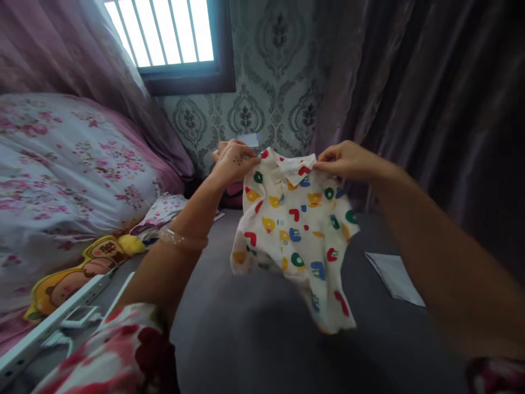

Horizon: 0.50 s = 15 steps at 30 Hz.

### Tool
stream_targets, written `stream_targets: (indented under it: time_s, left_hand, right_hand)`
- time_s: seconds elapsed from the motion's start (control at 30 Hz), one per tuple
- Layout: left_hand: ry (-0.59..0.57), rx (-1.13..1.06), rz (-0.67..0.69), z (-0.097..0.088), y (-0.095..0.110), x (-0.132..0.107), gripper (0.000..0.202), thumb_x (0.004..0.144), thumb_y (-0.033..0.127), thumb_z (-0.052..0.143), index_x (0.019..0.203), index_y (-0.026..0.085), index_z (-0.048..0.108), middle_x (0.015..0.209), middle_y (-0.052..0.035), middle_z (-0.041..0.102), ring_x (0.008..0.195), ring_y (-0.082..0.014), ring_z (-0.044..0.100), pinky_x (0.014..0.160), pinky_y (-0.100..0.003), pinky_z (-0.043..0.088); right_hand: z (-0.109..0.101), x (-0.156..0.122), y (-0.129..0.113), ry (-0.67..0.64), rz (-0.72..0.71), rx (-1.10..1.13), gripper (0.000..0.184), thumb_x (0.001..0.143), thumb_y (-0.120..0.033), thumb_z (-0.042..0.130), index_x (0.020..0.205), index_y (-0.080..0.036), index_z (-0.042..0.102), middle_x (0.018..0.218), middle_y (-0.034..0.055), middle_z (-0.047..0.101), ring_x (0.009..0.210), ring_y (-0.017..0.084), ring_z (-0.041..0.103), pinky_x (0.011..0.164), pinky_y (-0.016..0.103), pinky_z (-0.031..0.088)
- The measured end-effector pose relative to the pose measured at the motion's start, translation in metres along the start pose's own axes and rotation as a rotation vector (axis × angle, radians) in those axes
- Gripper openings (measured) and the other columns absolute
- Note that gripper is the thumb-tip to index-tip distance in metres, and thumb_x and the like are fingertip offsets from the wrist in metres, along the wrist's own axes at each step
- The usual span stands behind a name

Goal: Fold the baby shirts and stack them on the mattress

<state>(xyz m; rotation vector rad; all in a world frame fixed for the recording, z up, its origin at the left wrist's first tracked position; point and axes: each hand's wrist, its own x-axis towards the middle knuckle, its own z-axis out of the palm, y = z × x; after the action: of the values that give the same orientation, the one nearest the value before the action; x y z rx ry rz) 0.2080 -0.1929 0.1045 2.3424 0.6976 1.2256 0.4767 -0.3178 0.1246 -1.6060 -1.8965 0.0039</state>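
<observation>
A small white collared shirt (293,219) with red, yellow, green and blue prints hangs in the air between my hands, its front facing me. My left hand (235,158) pinches it at the shoulder beside the collar. On the other side of the collar, my right hand (342,160) grips the opposite shoulder between thumb and fingers. The lower hem is swung out to the right and slightly blurred. Below the shirt lies a grey sheet (229,339).
A folded white cloth or packet (396,279) lies on the right. To the left are a floral bedding pile (74,164), a yellow cartoon cushion (74,273) and a white rail (53,323) with a charger (80,316). A barred window (164,33) and dark curtains (410,109) stand behind.
</observation>
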Motion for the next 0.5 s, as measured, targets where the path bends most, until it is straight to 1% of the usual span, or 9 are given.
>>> stream_targets:
  time_s: [0.03, 0.07, 0.1, 0.13, 0.17, 0.23, 0.3, 0.4, 0.5]
  left_hand:
    - [-0.01, -0.048, 0.026, 0.002, -0.004, 0.001, 0.026, 0.075, 0.041, 0.071, 0.081, 0.016, 0.072, 0.083, -0.0052, 0.068, 0.093, -0.0235, 0.064, 0.083, -0.038, 0.051]
    - [-0.05, -0.11, 0.041, 0.002, -0.007, 0.001, 0.028, 0.075, 0.042, 0.07, 0.081, 0.015, 0.072, 0.083, -0.0056, 0.068, 0.09, -0.0236, 0.065, 0.081, -0.038, 0.052]
    - [-0.114, -0.171, 0.038, 0.0, -0.011, 0.001, 0.028, 0.074, 0.042, 0.071, 0.08, 0.015, 0.072, 0.081, -0.0057, 0.068, 0.087, -0.0235, 0.065, 0.078, -0.038, 0.052]
    - [-0.177, -0.212, 0.016, -0.001, -0.015, 0.001, 0.028, 0.073, 0.042, 0.072, 0.078, 0.015, 0.072, 0.078, -0.0055, 0.068, 0.082, -0.0228, 0.066, 0.075, -0.037, 0.052]
    - [-0.217, -0.225, -0.019, -0.003, -0.019, 0.0, 0.027, 0.07, 0.041, 0.074, 0.074, 0.015, 0.072, 0.075, -0.005, 0.068, 0.078, -0.0218, 0.065, 0.073, -0.036, 0.052]
    - [-0.216, -0.206, -0.097, -0.002, -0.025, 0.001, 0.024, 0.065, 0.038, 0.077, 0.068, 0.014, 0.07, 0.069, -0.0033, 0.066, 0.072, -0.019, 0.063, 0.071, -0.032, 0.05]
    - [-0.141, -0.208, -0.139, 0.004, -0.03, 0.004, 0.023, 0.066, 0.036, 0.075, 0.068, 0.014, 0.069, 0.067, -0.0016, 0.065, 0.07, -0.0161, 0.061, 0.071, -0.029, 0.048]
    - [-0.021, -0.263, -0.115, 0.016, -0.035, 0.008, 0.022, 0.073, 0.035, 0.068, 0.07, 0.014, 0.065, 0.069, -0.0003, 0.063, 0.071, -0.0134, 0.059, 0.07, -0.025, 0.046]
    - [0.061, -0.244, -0.071, 0.025, -0.042, 0.014, 0.02, 0.08, 0.033, 0.063, 0.071, 0.015, 0.06, 0.067, 0.0013, 0.059, 0.067, -0.0116, 0.055, 0.063, -0.021, 0.044]
  right_hand:
    - [-0.002, -0.001, -0.002, -0.11, -0.014, 0.077, 0.036, 0.075, -0.055, 0.07, 0.076, -0.019, 0.072, 0.077, 0.0032, 0.069, 0.085, 0.023, 0.065, 0.076, 0.035, 0.053]
    - [-0.005, -0.004, -0.002, -0.226, -0.027, 0.164, 0.037, 0.075, -0.056, 0.07, 0.082, -0.02, 0.073, 0.081, 0.0034, 0.07, 0.088, 0.023, 0.065, 0.077, 0.035, 0.053]
    - [-0.009, -0.006, -0.001, -0.303, -0.039, 0.224, 0.039, 0.074, -0.057, 0.07, 0.086, -0.02, 0.073, 0.085, 0.0034, 0.07, 0.089, 0.022, 0.065, 0.078, 0.035, 0.053]
    - [-0.012, -0.007, 0.001, -0.341, -0.034, 0.25, 0.041, 0.073, -0.058, 0.071, 0.088, -0.02, 0.074, 0.087, 0.0035, 0.071, 0.089, 0.022, 0.065, 0.078, 0.035, 0.053]
    - [-0.014, -0.008, 0.005, -0.337, -0.014, 0.245, 0.041, 0.071, -0.058, 0.072, 0.088, -0.02, 0.074, 0.087, 0.0034, 0.071, 0.087, 0.022, 0.065, 0.078, 0.035, 0.053]
    - [-0.014, -0.006, 0.017, -0.251, 0.044, 0.188, 0.04, 0.069, -0.058, 0.073, 0.082, -0.021, 0.074, 0.082, 0.0028, 0.07, 0.082, 0.021, 0.065, 0.075, 0.034, 0.052]
    - [-0.007, -0.001, 0.029, -0.129, 0.078, 0.155, 0.038, 0.069, -0.058, 0.073, 0.079, -0.021, 0.074, 0.078, 0.0024, 0.07, 0.078, 0.02, 0.064, 0.072, 0.033, 0.051]
    - [0.007, 0.007, 0.041, 0.04, 0.069, 0.184, 0.038, 0.073, -0.059, 0.069, 0.077, -0.022, 0.071, 0.074, 0.0029, 0.068, 0.073, 0.02, 0.063, 0.064, 0.031, 0.05]
    - [0.019, 0.013, 0.043, 0.215, 0.059, 0.149, 0.038, 0.077, -0.059, 0.066, 0.075, -0.021, 0.067, 0.069, 0.0039, 0.064, 0.066, 0.019, 0.06, 0.056, 0.03, 0.047]
